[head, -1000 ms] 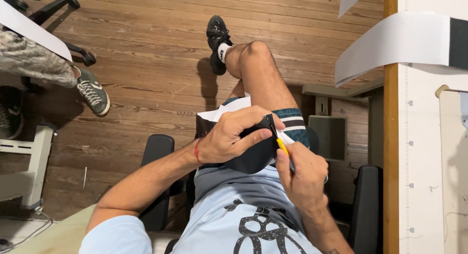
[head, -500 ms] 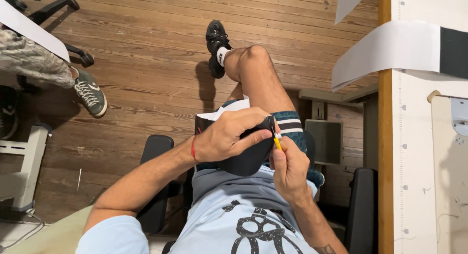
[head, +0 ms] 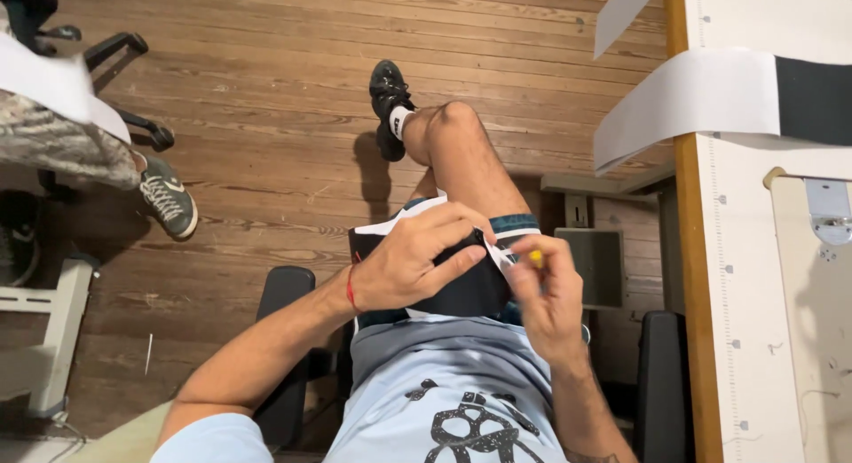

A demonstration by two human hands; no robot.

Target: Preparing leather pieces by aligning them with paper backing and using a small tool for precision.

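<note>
Head view looks straight down on a seated person's lap. Left hand (head: 417, 263) pinches the upper edge of a black fabric piece with white backing (head: 461, 290), fingers curled over it and thumb underneath. Right hand (head: 546, 294) is closed around a small yellow-tipped tool (head: 535, 257), its tip just beside the fabric's right edge, where a thin white strip shows. The fabric lies across the thigh, above a pale blue printed shirt (head: 444, 383). A thin red wrist band (head: 351, 290) circles the left wrist. Farther off, a black shoe with a white sock (head: 389, 103) rests on the brown wooden plank floor (head: 266, 117). At right, white paper sheets (head: 683, 103) hang over the edge of a white worktable with a ruler strip (head: 741, 321). At far left, another person's grey sneaker (head: 169, 197) touches the floor.
</note>
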